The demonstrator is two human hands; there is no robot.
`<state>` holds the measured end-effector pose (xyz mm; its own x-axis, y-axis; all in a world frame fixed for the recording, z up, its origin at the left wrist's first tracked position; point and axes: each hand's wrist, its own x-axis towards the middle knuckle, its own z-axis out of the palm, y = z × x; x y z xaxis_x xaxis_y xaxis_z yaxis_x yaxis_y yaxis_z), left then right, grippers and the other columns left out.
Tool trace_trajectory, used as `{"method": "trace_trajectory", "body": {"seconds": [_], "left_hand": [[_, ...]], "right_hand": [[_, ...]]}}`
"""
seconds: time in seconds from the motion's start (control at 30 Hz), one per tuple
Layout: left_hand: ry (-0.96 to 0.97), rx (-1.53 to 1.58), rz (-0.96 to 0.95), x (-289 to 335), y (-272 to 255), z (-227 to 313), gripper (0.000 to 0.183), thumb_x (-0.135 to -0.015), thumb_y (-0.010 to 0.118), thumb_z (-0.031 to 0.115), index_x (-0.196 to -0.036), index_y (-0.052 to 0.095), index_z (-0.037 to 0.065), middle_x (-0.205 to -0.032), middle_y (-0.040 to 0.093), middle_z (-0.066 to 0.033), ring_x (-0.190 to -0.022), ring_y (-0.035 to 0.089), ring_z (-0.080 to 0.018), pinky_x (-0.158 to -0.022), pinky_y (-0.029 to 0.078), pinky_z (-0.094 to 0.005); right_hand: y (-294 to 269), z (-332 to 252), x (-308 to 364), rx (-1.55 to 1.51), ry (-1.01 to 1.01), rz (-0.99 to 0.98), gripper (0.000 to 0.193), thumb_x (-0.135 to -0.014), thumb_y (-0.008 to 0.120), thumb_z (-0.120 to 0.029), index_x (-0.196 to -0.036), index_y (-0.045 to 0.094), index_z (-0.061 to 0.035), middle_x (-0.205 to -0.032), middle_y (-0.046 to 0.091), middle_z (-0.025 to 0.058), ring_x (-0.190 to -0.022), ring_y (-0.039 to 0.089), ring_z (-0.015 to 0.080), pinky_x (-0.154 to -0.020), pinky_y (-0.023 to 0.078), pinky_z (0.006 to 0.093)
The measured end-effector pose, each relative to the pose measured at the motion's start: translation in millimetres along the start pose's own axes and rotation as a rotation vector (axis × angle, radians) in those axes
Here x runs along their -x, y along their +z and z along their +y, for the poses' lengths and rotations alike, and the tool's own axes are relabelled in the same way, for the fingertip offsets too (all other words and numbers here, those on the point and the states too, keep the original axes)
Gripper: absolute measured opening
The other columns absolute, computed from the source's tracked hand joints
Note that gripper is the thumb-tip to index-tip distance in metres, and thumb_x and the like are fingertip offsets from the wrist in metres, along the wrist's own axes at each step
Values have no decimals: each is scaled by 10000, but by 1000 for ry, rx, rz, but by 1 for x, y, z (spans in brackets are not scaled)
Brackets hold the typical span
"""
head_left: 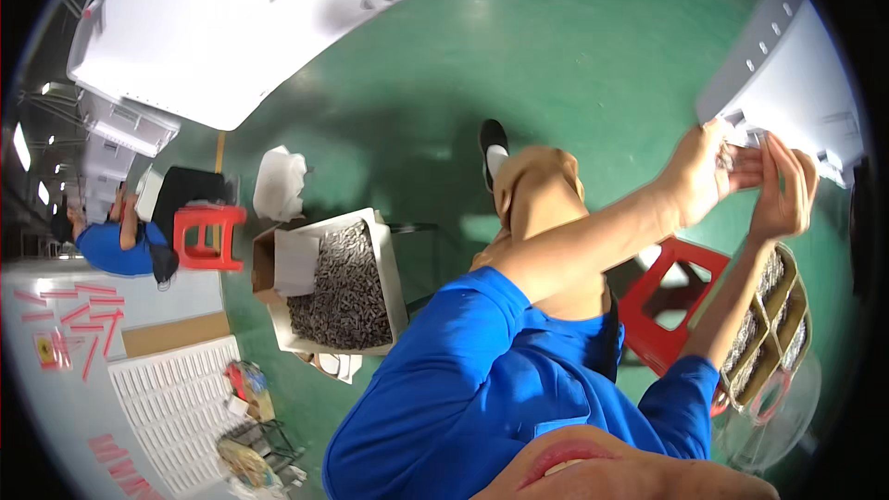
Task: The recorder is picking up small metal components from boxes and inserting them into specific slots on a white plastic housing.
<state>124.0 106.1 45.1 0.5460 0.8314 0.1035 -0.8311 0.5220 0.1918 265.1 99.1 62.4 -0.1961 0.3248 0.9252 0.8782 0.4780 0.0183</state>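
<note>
Both my hands are raised together at the right, against the edge of a large pale panel (787, 83). My left hand (696, 174) is closed and curled, with small silvery metal parts (728, 157) showing by its fingers. Right beside it, my right hand (783, 194) has its fingertips drawn together at a small shiny fitting on the panel's lower edge. Whatever lies between those fingertips is too small to make out. Below my right forearm stands a divided tray (804, 326) with small metal parts in its compartments.
A red stool (639, 310) stands beside my legs. To the left, a white bin (394, 287) holds a heap of small grey metal pieces. Another large white panel (213, 37) fills the upper left. Farther left are a person in blue (116, 250) and a second red stool (209, 264).
</note>
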Motion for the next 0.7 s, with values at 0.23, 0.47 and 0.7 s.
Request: {"method": "trace_trajectory", "body": {"seconds": [0.23,0.47,0.7], "left_hand": [[53,-77,54,16,16,-9,312,-907,429,239,-1057,480,-31,-996,591,-181,-914,612,-297,-848,512,-414],[-8,-122,-16,16,3,-13,308,-881,445,140,-1135,479,-32,-978,588,-176,-931,606,-271,-856,512,-391],[145,-22,45,54,-50,23,344,-842,322,-103,-1161,450,-115,-1114,564,-296,-1069,580,-363,-972,481,-415]], "right_hand": [[-16,9,9,-43,117,-54,144,-709,736,10,-834,691,-49,-929,679,50,-898,589,207,-798,478,317],[-24,-8,10,157,128,1,169,-752,729,-34,-912,689,-71,-972,676,42,-898,613,181,-808,472,310],[-6,-68,6,19,80,-24,188,-768,691,-5,-949,673,-50,-969,672,73,-901,616,227,-820,461,337]]}}
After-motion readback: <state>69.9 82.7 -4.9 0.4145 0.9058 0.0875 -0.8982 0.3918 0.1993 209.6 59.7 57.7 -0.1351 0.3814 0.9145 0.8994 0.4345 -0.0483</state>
